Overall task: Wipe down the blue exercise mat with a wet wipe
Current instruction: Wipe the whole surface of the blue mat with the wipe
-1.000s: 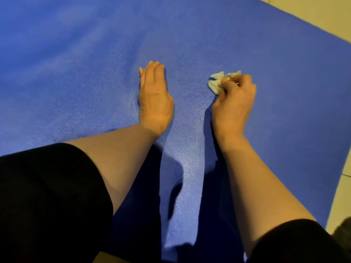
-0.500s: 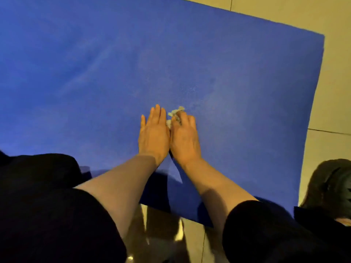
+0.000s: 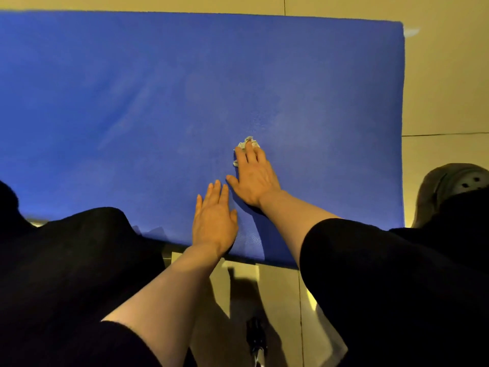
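Sleeves: black fabric fills the near bottom corners, both forearms reaching forward over the tiled floor (image 3: 444, 75).
Left hand: the left hand (image 3: 214, 221) lies flat near the mat's near edge, palm down, fingers straight and close together, thumb out to the side; it holds nothing and seems to brace the mat.
Right hand: the right hand (image 3: 254, 176) lies just beyond and to the right of the left one, fingers extended, thumb spread toward the left hand's fingertips.
Wet wipe: the crumpled wet wipe (image 3: 247, 144) sits under the right fingertips, pressed to the mat, bunched ends showing past and beside the fingers.
Mat: the blue exercise mat (image 3: 132, 102) runs its long axis left to right across the view, right end in sight.
Key relation: most of the mat's surface lies beyond and to the left of the wipe; the right hand is already on it, so it is the one placed to sweep.
Progress: faint streaks show on the mat, likely damp; judged midway.
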